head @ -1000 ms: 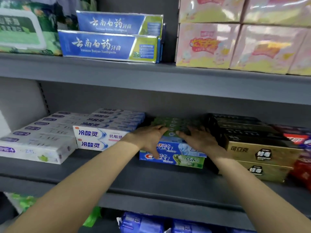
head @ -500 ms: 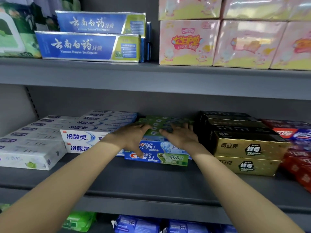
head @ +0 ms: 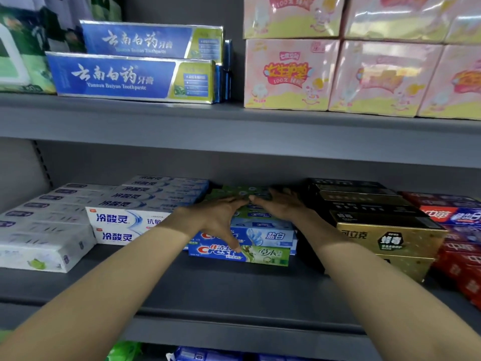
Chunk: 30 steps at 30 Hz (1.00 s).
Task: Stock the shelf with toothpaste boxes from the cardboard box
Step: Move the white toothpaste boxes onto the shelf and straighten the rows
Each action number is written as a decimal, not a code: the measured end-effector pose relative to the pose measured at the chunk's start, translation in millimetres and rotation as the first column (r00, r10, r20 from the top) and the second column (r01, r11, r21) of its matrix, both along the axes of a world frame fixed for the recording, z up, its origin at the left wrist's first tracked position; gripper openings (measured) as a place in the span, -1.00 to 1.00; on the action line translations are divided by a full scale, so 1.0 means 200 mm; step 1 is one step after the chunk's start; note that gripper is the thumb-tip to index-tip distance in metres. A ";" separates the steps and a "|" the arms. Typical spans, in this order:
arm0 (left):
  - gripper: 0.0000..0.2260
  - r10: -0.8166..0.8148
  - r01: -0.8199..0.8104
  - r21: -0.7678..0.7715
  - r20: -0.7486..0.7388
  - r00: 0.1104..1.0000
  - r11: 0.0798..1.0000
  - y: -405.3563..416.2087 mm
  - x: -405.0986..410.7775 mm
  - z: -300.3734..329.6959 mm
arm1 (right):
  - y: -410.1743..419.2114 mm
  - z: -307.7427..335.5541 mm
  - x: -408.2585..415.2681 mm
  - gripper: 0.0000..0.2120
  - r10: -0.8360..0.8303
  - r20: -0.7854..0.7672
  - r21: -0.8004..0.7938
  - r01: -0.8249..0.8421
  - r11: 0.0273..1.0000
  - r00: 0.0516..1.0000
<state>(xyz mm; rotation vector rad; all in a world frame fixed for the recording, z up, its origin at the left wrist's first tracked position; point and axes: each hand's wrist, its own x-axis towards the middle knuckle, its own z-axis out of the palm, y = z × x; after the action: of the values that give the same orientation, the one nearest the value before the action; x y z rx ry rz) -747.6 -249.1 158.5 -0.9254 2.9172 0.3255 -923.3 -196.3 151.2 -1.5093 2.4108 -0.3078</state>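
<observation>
- Grey middle shelf (head: pixel 234 290): carries the Crest toothpaste stack (head: pixel 263 246) at centre, between the white toothpaste boxes (head: pixel 122 225) on the left and the gold boxes (head: pixel 390 238) on the right.
- Left hand (head: pixel 216 217): fingers flat on the stack top, thumb down its front face.
- Right hand (head: pixel 283 204): spread flat on the stack top, gripping nothing.
- Upper shelf, far: blue Yunnan Baiyao boxes (head: pixel 130 76).

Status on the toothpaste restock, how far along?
Done: Crest boxes sit stacked on the middle shelf between the white boxes and gold boxes. In hand: left hand and right hand press on the stack's top. Left: unclear; the cardboard box is out of view.
</observation>
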 end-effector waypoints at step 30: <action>0.09 0.020 -0.019 0.019 -0.074 0.997 1.000 0.00 0.02 -0.03 | 0.15 -0.06 0.01 -0.27 -0.086 0.403 -0.201 0.180 0.963 0.911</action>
<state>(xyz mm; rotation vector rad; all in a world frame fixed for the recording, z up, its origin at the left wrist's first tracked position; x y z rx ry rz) -743.3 -248.2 151.5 -0.9605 2.9679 0.3961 -920.3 -167.1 139.8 -1.2222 2.2104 -0.8658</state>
